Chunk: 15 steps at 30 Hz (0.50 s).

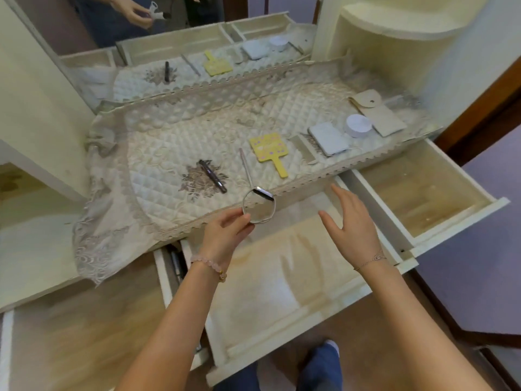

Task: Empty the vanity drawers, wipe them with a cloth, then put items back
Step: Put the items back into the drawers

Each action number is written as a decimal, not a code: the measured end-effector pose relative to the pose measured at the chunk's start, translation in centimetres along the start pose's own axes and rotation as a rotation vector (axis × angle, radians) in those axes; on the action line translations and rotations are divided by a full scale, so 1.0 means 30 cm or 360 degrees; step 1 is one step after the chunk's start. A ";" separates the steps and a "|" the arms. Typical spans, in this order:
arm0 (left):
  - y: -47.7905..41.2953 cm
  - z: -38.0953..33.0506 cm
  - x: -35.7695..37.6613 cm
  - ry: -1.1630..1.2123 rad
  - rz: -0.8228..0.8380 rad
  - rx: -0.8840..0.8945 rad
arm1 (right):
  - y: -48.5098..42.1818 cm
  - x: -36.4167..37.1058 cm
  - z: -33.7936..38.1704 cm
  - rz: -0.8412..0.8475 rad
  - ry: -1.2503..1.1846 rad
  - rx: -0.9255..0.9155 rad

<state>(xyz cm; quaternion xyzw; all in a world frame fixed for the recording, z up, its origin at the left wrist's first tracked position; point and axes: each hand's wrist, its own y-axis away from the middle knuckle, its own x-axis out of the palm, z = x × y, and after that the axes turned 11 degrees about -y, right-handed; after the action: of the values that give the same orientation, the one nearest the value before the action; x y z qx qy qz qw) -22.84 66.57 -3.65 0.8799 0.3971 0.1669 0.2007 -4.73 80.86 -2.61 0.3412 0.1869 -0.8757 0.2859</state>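
My left hand (225, 235) pinches a thin ring-shaped band with a dark clasp (259, 206) at the front edge of the quilted vanity cloth (169, 142). My right hand (351, 224) hovers with straight, spread fingers over the open middle drawer (282, 277), which holds a pale liner. The right drawer (423, 193) is open and looks bare. On the cloth lie a dark tube (212, 176), a thin pink stick (245, 166), a yellow hand mirror (270, 152), a white flat case (328, 138), a round white jar (358, 125) and a beige pouch (377, 114).
A narrow left drawer (172, 266) is open with dark items inside. The mirror (169, 21) stands behind the vanity top. Curved shelves (394, 38) rise at the right. A low surface (36, 249) sits at the left. My feet (321, 365) stand below the drawers.
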 end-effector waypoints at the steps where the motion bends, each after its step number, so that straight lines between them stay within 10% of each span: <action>1: 0.012 0.010 0.048 0.0011 0.0002 -0.0002 | 0.007 -0.034 -0.027 0.0004 0.0002 -0.0001; 15: 0.095 0.147 0.591 0.0269 -0.0084 0.0004 | 0.009 -0.407 -0.406 0.0127 -0.0022 -0.0137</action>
<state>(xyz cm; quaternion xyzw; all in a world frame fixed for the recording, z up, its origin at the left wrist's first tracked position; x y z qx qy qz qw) -7.90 77.44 -3.69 0.8521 0.4358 0.2348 0.1697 8.78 91.58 -2.54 0.3299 0.2087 -0.8570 0.3363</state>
